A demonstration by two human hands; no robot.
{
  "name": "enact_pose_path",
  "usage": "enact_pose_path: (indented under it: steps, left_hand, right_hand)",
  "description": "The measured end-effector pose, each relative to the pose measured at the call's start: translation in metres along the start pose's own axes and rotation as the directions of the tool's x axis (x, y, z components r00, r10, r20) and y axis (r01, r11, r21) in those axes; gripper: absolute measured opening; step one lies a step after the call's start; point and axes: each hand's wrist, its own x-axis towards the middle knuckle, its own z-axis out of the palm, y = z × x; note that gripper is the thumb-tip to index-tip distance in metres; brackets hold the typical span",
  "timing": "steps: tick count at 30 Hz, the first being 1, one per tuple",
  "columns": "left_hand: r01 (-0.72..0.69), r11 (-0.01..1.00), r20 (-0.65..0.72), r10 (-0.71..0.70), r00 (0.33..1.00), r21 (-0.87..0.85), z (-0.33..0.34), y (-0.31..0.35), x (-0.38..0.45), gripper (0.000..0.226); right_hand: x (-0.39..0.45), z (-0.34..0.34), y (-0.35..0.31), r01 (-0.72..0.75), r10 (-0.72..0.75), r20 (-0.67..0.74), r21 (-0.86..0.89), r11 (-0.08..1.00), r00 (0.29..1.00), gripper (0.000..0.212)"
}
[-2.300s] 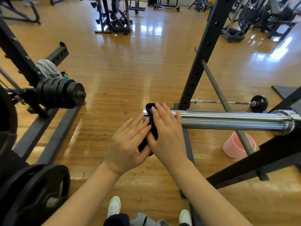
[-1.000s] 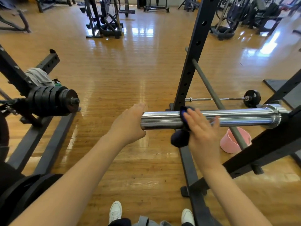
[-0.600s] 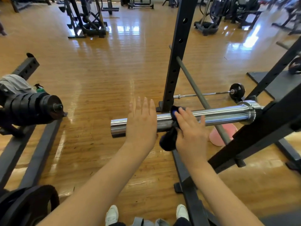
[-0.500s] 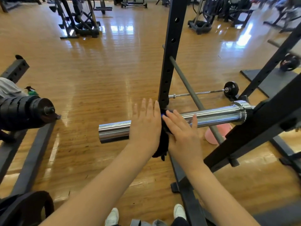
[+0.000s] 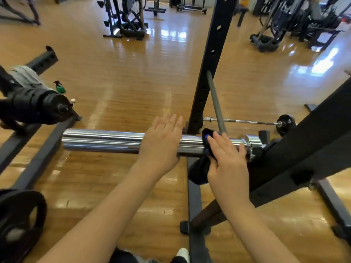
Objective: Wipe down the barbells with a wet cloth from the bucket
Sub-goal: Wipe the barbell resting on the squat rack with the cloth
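A chrome barbell sleeve (image 5: 102, 141) lies level across the middle, its collar (image 5: 251, 144) set against the black rack arm (image 5: 307, 149) on the right. My left hand (image 5: 161, 143) rests flat on the sleeve with straight fingers. To its right, my right hand (image 5: 228, 158) presses a dark blue cloth (image 5: 199, 168) onto the sleeve near the collar, fingers laid over it. Part of the cloth hangs below the bar. The bucket is hidden from view.
A black rack upright (image 5: 207, 73) and a slanted grey bar (image 5: 215, 103) stand just behind the sleeve. Stacked black plates (image 5: 34, 109) sit on a rack at left, a plate (image 5: 20, 221) lower left. A small barbell (image 5: 247, 121) lies on the wooden floor.
My right hand has slid the cloth rightward along the sleeve to the collar. My left hand stays flat on the bar. The view has shifted, and the pink bucket is out of sight.
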Motion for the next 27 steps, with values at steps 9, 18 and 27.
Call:
enact_pose_path:
  steps: [9, 18, 27]
  left_hand:
    - [0.093, 0.996, 0.026, -0.093, 0.995, 0.017, -0.007, 0.014, -0.004, 0.093]
    - [0.067, 0.996, -0.021, -0.066, 0.998, 0.058, -0.001, 0.014, -0.004, 0.093]
    - [0.077, 0.995, -0.033, -0.075, 0.997, 0.063, -0.001, 0.015, -0.005, 0.092]
  right_hand:
    - [0.006, -0.01, 0.017, 0.164, -0.167, 0.067, 0.048, 0.985, 0.984, 0.045]
    - [0.006, -0.011, 0.02, 0.152, -0.16, 0.102, 0.076, 0.985, 0.982, 0.051]
    - [0.007, -0.005, 0.009, 0.099, -0.103, 0.093, 0.048, 0.994, 0.99, 0.044]
